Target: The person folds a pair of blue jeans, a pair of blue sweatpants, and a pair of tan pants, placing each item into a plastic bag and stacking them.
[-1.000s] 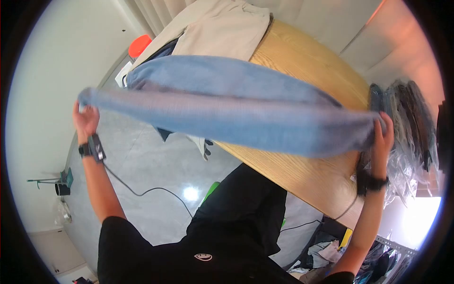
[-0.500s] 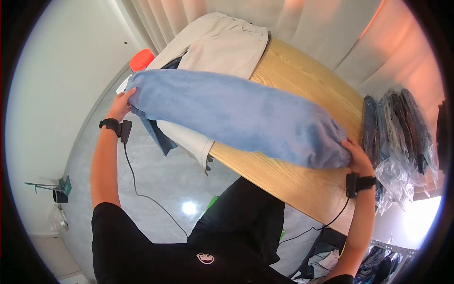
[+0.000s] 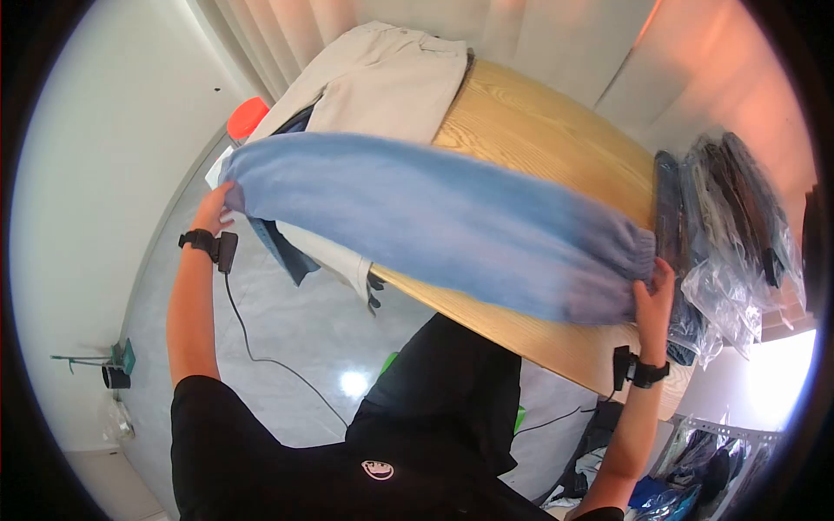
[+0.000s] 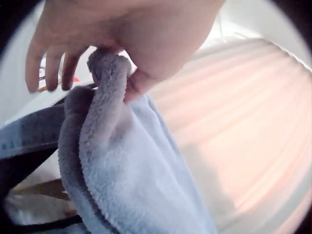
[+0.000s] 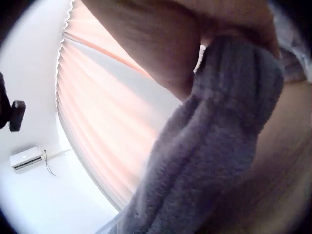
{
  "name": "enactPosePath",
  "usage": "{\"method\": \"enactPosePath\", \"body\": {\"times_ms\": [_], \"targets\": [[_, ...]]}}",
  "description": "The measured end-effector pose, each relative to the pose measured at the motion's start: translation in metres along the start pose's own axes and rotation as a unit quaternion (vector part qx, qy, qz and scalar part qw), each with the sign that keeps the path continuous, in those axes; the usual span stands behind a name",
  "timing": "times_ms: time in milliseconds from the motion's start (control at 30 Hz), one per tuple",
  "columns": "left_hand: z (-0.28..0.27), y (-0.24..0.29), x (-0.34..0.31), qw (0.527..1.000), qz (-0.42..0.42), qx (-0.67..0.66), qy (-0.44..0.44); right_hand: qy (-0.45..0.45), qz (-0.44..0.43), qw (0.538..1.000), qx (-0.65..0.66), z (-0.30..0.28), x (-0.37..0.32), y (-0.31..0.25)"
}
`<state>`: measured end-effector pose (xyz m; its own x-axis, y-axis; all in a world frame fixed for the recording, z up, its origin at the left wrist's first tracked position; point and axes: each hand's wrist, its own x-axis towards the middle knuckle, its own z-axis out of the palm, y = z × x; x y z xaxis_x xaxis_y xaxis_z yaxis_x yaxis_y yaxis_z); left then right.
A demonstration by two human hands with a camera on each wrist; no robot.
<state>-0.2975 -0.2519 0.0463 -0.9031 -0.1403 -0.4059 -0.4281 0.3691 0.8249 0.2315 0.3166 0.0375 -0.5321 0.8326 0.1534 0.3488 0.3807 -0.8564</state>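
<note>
A blue fleecy garment (image 3: 417,217) is stretched between both hands, over the near part of the wooden table. My left hand (image 3: 215,208) grips its left end; in the left wrist view the left hand (image 4: 131,39) pinches the fuzzy edge (image 4: 105,97) between thumb and index finger, the other fingers extended. At the gathered cuff on the other end, my right hand (image 3: 654,304) holds the fabric. In the right wrist view the right hand (image 5: 161,39) has its thumb on the near side of the ribbed cuff (image 5: 234,73), its fingertips partly hidden.
Beige trousers (image 3: 391,78) lie on the wooden table (image 3: 539,113), with darker denim (image 3: 287,252) under them hanging off the edge. Plastic-wrapped garments (image 3: 725,217) are stacked at the right. A red stool (image 3: 247,117) stands beyond the table's left end. Cables run from both wrists.
The garment has come down from a blurred, raised sweep and now hangs flatter and spread. Both hands moved lower and inward at first; the right has since shifted slightly down.
</note>
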Motion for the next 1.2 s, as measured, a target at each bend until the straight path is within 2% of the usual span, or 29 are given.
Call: {"method": "enactPosePath", "body": {"times_ms": [67, 100, 167, 200, 300, 433, 500, 567, 667, 700, 767, 800, 900, 933, 1033, 1133, 1200], "targets": [[-0.005, -0.022, 0.032, 0.983, -0.040, -0.158, -0.088, 0.011, -0.014, 0.997, -0.068, 0.013, -0.001, 0.015], [-0.007, -0.029, 0.043, 0.962, -0.060, -0.234, -0.130, 0.014, 0.010, 0.996, -0.089, 0.019, -0.005, 0.007], [-0.008, -0.023, 0.029, 0.963, -0.040, -0.215, -0.161, 0.018, 0.061, 0.990, -0.129, 0.033, -0.015, -0.015], [-0.015, -0.028, 0.043, 0.967, -0.037, -0.192, -0.164, 0.013, 0.016, 0.984, -0.179, 0.034, -0.019, -0.019], [-0.037, -0.035, 0.071, 0.967, -0.004, -0.176, -0.184, -0.023, -0.010, 0.990, -0.140, 0.024, -0.026, -0.016], [-0.033, -0.001, 0.049, 0.935, 0.106, -0.245, -0.232, 0.036, -0.033, 0.991, -0.125, -0.004, -0.046, -0.031], [-0.022, 0.025, 0.022, 0.934, 0.137, -0.223, -0.245, 0.057, -0.005, 0.994, -0.093, -0.028, -0.060, -0.038], [-0.001, 0.043, -0.010, 0.934, 0.143, -0.215, -0.247, 0.088, -0.001, 0.988, -0.125, -0.054, -0.081, -0.042], [0.009, 0.023, 0.032, 0.938, 0.201, 0.030, -0.281, 0.097, -0.005, 0.975, -0.198, -0.078, -0.116, -0.015], [0.011, 0.026, 0.026, 0.939, 0.201, 0.100, -0.260, 0.098, -0.006, 0.969, -0.229, -0.081, -0.124, -0.007], [0.031, 0.035, -0.003, 0.925, 0.194, 0.241, -0.221, 0.057, 0.076, 0.979, -0.180, -0.069, -0.137, 0.000], [0.035, 0.040, -0.013, 0.928, 0.176, 0.215, -0.249, 0.036, 0.119, 0.980, -0.157, -0.062, -0.143, 0.002], [0.060, 0.055, -0.048, 0.974, 0.107, 0.070, -0.185, 0.109, 0.082, 0.967, -0.217, -0.043, -0.140, 0.003], [0.052, 0.039, 0.010, 0.966, 0.166, 0.175, -0.097, 0.143, 0.049, 0.969, -0.195, -0.038, -0.138, 0.003], [0.056, 0.034, 0.024, 0.948, 0.274, 0.160, -0.026, 0.166, 0.083, 0.971, -0.149, -0.039, -0.134, 0.009], [0.039, 0.035, 0.048, 0.942, 0.219, 0.249, -0.049, 0.190, 0.092, 0.971, -0.112, -0.046, -0.134, 0.020], [0.047, 0.040, 0.008, 0.955, 0.154, 0.251, -0.040, 0.182, 0.079, 0.968, -0.153, -0.050, -0.132, 0.033]]}}
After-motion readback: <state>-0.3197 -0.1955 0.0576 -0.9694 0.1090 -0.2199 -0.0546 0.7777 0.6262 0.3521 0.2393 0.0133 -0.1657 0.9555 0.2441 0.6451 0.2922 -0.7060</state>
